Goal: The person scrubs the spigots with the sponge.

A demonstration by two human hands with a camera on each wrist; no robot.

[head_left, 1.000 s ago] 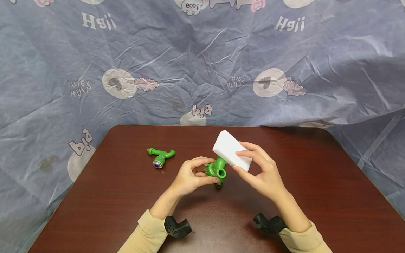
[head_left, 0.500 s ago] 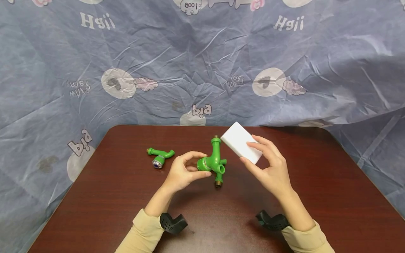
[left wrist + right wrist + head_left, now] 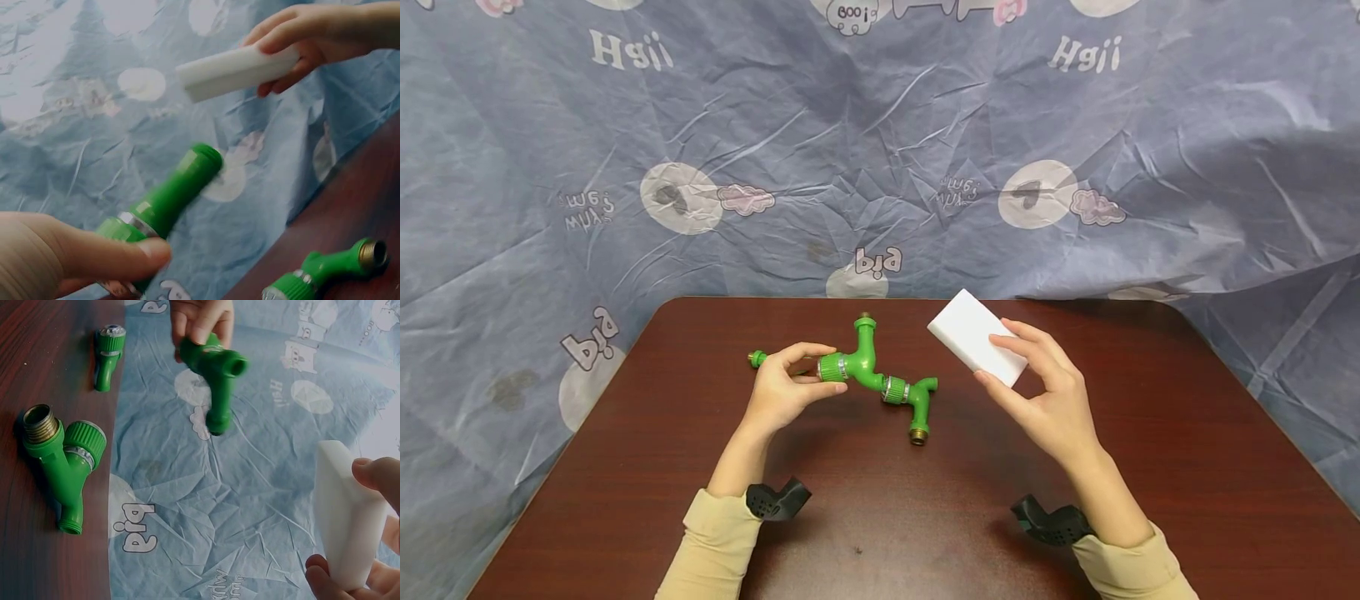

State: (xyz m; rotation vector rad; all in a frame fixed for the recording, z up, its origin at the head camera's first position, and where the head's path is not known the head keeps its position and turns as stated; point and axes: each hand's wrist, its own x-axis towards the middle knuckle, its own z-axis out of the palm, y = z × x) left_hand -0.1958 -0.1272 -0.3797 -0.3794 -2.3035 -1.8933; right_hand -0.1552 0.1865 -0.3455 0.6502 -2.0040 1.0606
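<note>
My left hand pinches the ribbed knob of a green faucet, held up above the table. Thumb and fingers lie on opposite sides of that knob, and the body points away to the right. In the right wrist view the held faucet is seen with its spout opening facing the camera. A white sponge block is gripped by my right hand, tilted and apart from the faucet. On the table between the hands lies a second green faucet with a brass threaded end.
A third green faucet lies at the table's left, mostly hidden behind my left hand; its knob shows in the right wrist view. The dark red-brown table ends at a blue printed cloth hanging behind it.
The left hand has moved left with its faucet, away from the sponge, uncovering the second faucet on the table. The right hand with the sponge has shifted slightly right and up.
</note>
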